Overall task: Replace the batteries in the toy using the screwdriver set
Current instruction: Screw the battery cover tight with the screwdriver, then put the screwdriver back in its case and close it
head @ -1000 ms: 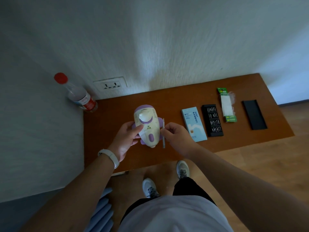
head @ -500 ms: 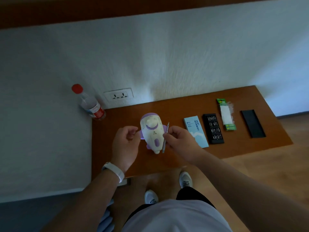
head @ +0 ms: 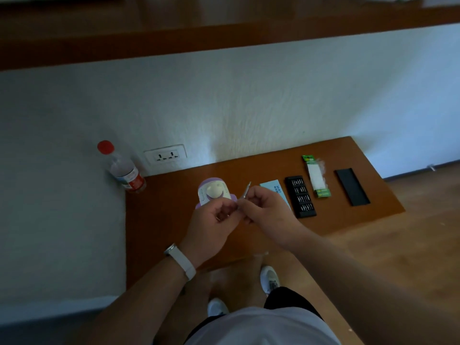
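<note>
- Right hand (head: 266, 212) pinches the tilted screwdriver (head: 246, 191) over the table (head: 161, 220).
- Left hand (head: 211, 220) curls its fingers at the screwdriver's near end; I cannot tell its hold.
- Toy (head: 214, 191) lies just beyond, bare wood to its left.

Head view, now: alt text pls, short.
Both hands meet above a wooden table: the right hand holds a thin screwdriver, the left hand pinches its lower end. A white-and-purple toy lies behind them; bit tray and battery pack sit to the right.

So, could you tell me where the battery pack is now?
In the head view, the battery pack lies on the right of the table, between the black bit tray and the black lid.
</note>
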### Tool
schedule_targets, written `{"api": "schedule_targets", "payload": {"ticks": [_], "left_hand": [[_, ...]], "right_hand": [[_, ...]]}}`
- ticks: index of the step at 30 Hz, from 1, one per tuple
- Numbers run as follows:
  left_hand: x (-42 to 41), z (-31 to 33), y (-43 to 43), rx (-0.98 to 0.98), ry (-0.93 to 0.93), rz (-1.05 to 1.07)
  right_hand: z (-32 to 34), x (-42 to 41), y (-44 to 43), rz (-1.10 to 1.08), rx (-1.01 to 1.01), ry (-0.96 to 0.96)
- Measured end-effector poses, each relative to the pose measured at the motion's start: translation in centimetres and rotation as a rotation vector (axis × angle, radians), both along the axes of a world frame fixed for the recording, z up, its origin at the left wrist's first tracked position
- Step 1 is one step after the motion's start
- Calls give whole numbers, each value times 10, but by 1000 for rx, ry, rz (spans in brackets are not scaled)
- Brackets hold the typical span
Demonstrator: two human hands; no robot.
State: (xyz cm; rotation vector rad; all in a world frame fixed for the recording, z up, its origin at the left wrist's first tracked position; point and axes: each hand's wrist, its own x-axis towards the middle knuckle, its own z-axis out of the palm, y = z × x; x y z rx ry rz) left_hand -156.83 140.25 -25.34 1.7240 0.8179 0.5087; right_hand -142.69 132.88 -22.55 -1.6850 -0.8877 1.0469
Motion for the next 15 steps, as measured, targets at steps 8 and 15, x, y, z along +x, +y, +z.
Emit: {"api": "schedule_targets", "payload": {"ticks": [8,15], "left_hand": [[25,-4,-8,51,52,1],[74,-4,-24,107,135,-28]], "right_hand": [[5,40,-14,-105,67,52],[4,94,-24,-80,24,54]]}}
